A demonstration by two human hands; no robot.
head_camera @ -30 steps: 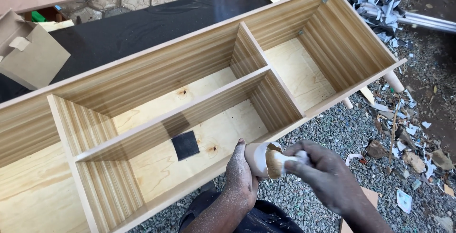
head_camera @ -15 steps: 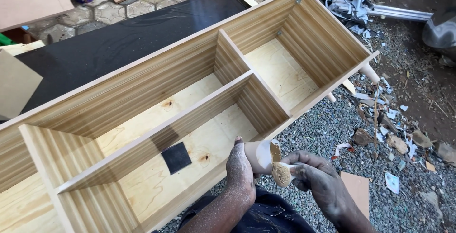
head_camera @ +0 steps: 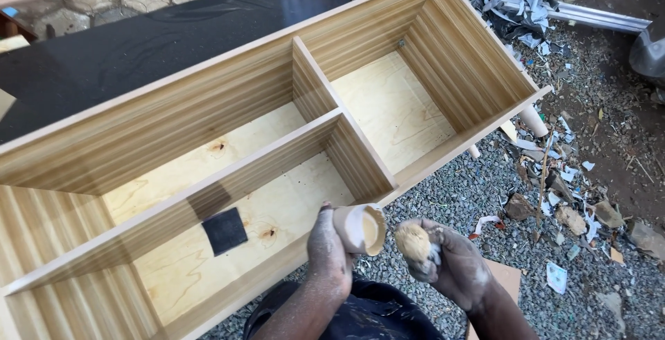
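Left hand: the left hand (head_camera: 329, 250) is wrapped around a small tan cup (head_camera: 360, 228), tipped on its side with the open mouth facing right; pale paste shows inside.

Right hand: the right hand (head_camera: 454, 267) is closed around a lump of tan filler (head_camera: 413, 241), held at the fingertips just beside the cup's mouth — the two hands sit close together, apart by a narrow gap.

Where they are: near the bottom centre of the head view, above the grey gravel (head_camera: 457, 194), just off the near edge of the wooden cabinet (head_camera: 388, 115).

Cabinet: it lies on its back, open face up, with striped laminate walls, a pale plywood back and dividers forming compartments; a dark square patch (head_camera: 224, 230) lies in the near compartment.

Surroundings: a black sheet (head_camera: 159, 35) lies beyond the far side of the cabinet; scraps of paper and debris (head_camera: 561, 180) are scattered on the ground to the right.

Handling, cup: it looks light and thin-walled — likely to dent if squeezed hard, best gripped around its body as now, mouth kept level so paste stays in.

Handling, filler: it looks soft and sticky, smearing onto skin; a pinch at the fingertips should do, and firm pressure would squash it.
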